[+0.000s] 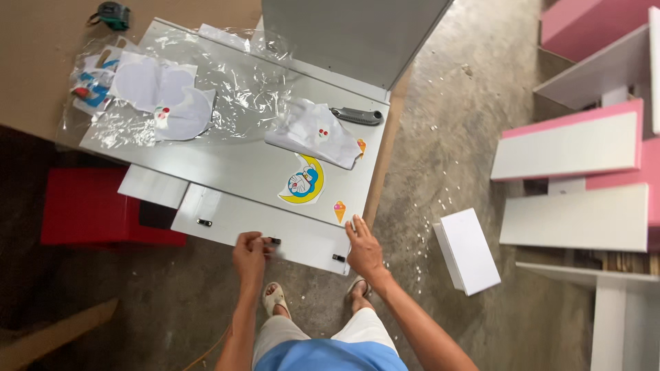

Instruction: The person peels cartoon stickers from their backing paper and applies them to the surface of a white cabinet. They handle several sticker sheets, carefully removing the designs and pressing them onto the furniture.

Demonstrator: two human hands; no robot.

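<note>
floor (pixel 447 137): grey concrete, white specks scattered near 3 o'clock of the hands.
large panel (pixel 234 165): pale grey board lying flat, centre frame, carries everything below; acts as the bench.
pink and white boards (pixel 577 144): stacked at 3 o'clock, well apart from the hands.
plastic wrap (pixel 227 89): clear, crumpled over the panel's far half, 11 o'clock.
narrow panel (pixel 302 240): pale strip at the large panel's near edge, small dark fittings on it; sits right under both hands.
white box (pixel 471 251): on the floor, 3 o'clock of the right hand, near.
sticker sheets (pixel 165 96): white backing papers, 10 o'clock on the wrap.
moon sticker (pixel 304 182): yellow crescent with blue cartoon figure, 12 o'clock of the hands.
left hand (pixel 249 253): grip pinched on a small dark fitting (pixel 274 241) at the strip's near edge, forearm rising from 6 o'clock.
right hand (pixel 364 249): fingers together, laid flat on the strip's right end, not grasping; fitting sits at 9 o'clock of it.
utility knife (pixel 356 116): grey, 12 o'clock, far edge.
</note>
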